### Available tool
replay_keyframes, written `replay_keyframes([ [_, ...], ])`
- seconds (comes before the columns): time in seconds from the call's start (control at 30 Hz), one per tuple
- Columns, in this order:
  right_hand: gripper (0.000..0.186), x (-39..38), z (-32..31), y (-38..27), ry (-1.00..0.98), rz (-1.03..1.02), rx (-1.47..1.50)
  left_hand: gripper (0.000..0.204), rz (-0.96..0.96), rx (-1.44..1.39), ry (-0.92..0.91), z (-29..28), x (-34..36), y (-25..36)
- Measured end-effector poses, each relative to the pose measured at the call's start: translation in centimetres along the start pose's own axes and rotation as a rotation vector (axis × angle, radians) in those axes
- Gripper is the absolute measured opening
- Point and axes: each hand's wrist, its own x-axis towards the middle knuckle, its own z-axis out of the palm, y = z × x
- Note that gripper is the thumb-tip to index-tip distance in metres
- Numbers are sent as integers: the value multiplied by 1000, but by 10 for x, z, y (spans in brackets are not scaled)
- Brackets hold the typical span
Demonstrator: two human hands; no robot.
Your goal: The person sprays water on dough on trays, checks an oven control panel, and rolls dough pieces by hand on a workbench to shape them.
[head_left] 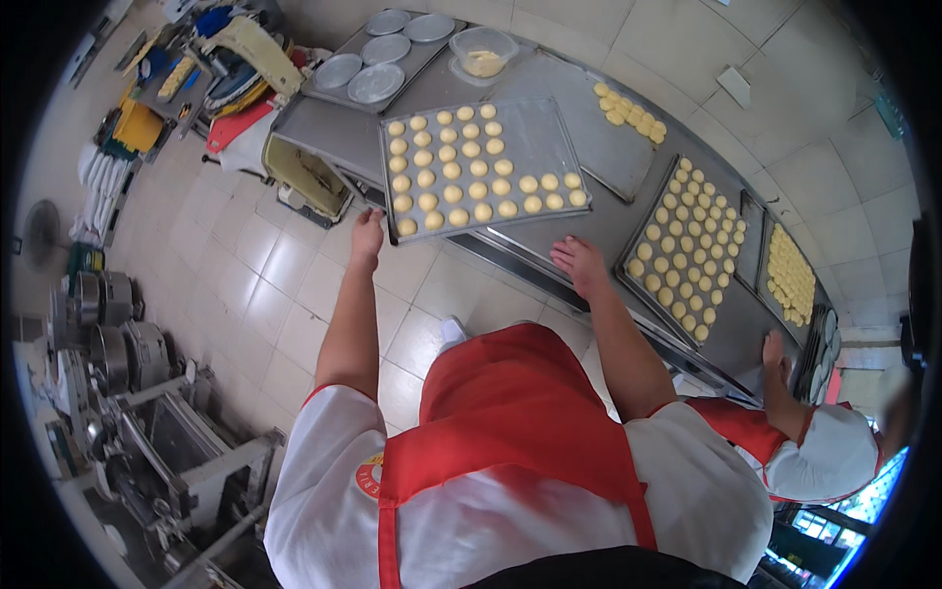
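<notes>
A metal baking tray with rows of round pale-yellow dough balls lies askew on the worktable, its near-left corner jutting past the front edge. The far-right part of this tray is bare. My left hand is beside that near-left corner, fingers loosely bent and seemingly just off the rim. Below the tray's near-right side hovers my right hand, fingers stretched apart, nothing in them, not touching the tray. Farther right sits a second tray of dough balls.
Several round metal pans rest on a tray at the back left, by a clear plastic tub. Flattened dough pieces lie at the back. A co-worker's hand is at the right. Machinery stands lower left.
</notes>
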Motion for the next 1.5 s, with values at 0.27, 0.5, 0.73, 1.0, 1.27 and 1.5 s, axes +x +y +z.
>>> replay_keyframes([
  [0.27,47,62,24,-14,108,111,513,60,68,81,30,49,9,46],
  [0.5,40,58,83,-65,36,9,472,46,222,156,192,30,-31,74],
  [0.73,34,86,192,-135,-188,-101,340,39,211,-42,332,-33,-4,116],
  [1.0,27,250,373,-202,-176,-163,211,40,276,-75,445,-59,156,168],
  [1.27,35,465,488,-219,-40,-136,92,36,255,66,702,-20,327,164],
  [1.5,42,510,489,-250,78,-3,241,37,77,49,596,46,353,194],
])
